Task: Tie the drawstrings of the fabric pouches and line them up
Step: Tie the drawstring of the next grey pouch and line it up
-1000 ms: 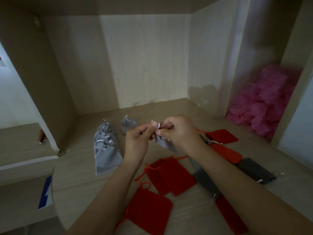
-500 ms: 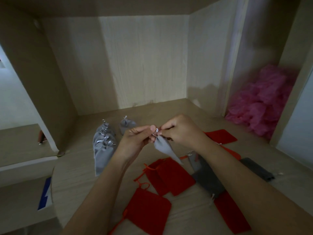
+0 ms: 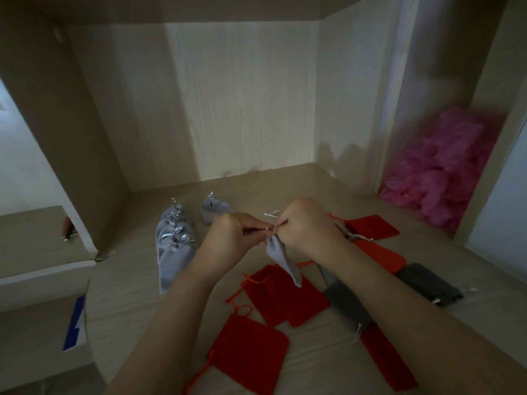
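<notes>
A light grey pouch (image 3: 283,262) hangs in the air between my hands, its body dangling down. My left hand (image 3: 231,238) pinches one end of its silver drawstring (image 3: 271,214), and my right hand (image 3: 306,226) grips the gathered neck and the other end. To the left, several tied grey pouches (image 3: 174,246) lie overlapped in a row, with one more tied grey pouch (image 3: 215,209) behind them. Red pouches (image 3: 282,297) lie flat below my hands, another red pouch (image 3: 251,356) nearer me, and more (image 3: 370,226) to the right. Dark grey pouches (image 3: 427,285) lie at the right.
All of this sits on a wooden shelf surface (image 3: 128,303) inside a cabinet with a back wall (image 3: 242,109) and side panels. A heap of pink plastic bags (image 3: 445,169) fills the compartment at the right. A lower ledge (image 3: 37,235) lies at the left.
My hands have drawn slightly apart and lowered, pulling the drawstring tight. The grey pouch's body now hangs longer below my right hand, and a loose string end sticks up above the fingers.
</notes>
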Motion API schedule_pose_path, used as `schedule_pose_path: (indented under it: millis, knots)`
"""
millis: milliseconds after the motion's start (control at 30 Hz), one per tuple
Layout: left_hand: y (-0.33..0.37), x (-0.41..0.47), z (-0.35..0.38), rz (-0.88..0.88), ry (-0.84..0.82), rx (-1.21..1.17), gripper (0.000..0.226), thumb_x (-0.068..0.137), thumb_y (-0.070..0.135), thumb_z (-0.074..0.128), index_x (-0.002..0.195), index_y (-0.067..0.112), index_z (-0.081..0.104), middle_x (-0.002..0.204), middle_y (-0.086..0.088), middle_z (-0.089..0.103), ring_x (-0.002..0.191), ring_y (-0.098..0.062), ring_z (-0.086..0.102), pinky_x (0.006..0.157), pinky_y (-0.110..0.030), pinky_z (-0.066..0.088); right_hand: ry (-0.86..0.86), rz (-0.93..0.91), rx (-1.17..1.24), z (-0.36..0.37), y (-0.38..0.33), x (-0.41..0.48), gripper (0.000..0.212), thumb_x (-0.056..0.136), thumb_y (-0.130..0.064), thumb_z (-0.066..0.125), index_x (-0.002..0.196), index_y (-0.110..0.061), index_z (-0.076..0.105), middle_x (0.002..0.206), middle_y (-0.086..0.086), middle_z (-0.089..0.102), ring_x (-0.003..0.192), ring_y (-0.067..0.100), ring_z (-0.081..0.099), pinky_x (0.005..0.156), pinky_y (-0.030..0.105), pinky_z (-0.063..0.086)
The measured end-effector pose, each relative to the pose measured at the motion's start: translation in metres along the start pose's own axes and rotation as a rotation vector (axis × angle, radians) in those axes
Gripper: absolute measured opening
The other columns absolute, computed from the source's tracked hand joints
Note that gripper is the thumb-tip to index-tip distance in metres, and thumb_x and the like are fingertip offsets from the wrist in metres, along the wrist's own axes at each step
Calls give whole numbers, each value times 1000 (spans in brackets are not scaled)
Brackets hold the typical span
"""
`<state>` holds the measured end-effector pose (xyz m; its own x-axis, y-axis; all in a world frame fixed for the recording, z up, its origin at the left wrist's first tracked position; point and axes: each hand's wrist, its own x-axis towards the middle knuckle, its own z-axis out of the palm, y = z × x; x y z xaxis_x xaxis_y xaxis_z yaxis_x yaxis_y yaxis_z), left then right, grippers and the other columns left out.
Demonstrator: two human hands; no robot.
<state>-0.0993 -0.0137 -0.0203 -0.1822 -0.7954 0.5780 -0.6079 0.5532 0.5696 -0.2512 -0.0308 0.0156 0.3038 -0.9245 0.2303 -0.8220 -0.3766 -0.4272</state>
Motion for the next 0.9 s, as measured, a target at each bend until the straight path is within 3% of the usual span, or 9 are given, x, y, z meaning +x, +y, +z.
schedule_pose_path:
  millis: [100, 200, 333, 467, 567, 667, 900]
  knots:
    - [-2, 3, 3, 143, 51, 214, 19, 76, 22, 65, 83, 9, 77, 76, -4, 72, 67, -7, 62, 60, -14, 43, 33, -1, -35, 1, -1, -1, 20, 81, -10, 57, 66, -1, 64, 47, 2, 37, 44, 12, 31, 41, 24, 22]
    - [-1, 4, 5, 265, 138, 354, 24, 80, 22, 55, 76, 9, 74, 69, -4, 68, 66, -8, 58, 58, -19, 40, 73, -8, 42, 6, 3, 4, 31, 84, -16, 58, 65, 9, 58, 49, 9, 38, 49, 20, 36, 46, 29, 23]
    - [-1, 2, 6, 288, 292, 335, 22, 84, 19, 55, 85, 6, 73, 78, -6, 69, 77, -8, 56, 64, -19, 44, 37, 79, 576, -3, 4, 6, 39, 93, -24, 53, 68, 4, 65, 62, 16, 60, 52, 19, 54, 48, 22, 42]
    - [5, 0, 7, 351, 390, 315, 20, 86, 14, 57, 89, 1, 73, 84, -9, 69, 80, -9, 57, 68, -21, 47, -112, 172, 950, -6, 9, 5, 25, 90, -22, 60, 74, -5, 65, 64, 6, 58, 47, 8, 48, 44, 17, 36]
    - [2, -1, 8, 342, 412, 296, 18, 88, 14, 59, 91, 3, 73, 88, -8, 70, 81, -8, 60, 71, -23, 49, -286, 297, 1209, -5, 14, 6, 21, 88, -15, 62, 69, -10, 61, 54, -3, 53, 44, 3, 43, 42, 13, 34]
    - [-1, -1, 8, 333, 428, 281, 17, 87, 13, 61, 92, 2, 73, 90, -8, 71, 85, -8, 61, 76, -20, 49, -355, 327, 1288, -5, 15, 5, 22, 88, -11, 61, 66, -12, 61, 48, -8, 54, 44, 0, 47, 43, 10, 38]
    - [8, -2, 10, 261, 481, 172, 15, 83, 15, 65, 87, 3, 73, 84, -1, 71, 79, -4, 62, 75, -8, 46, -306, 309, 1344, -4, 14, 8, 18, 87, -4, 58, 71, -10, 63, 56, -6, 54, 49, 1, 45, 46, 11, 36]
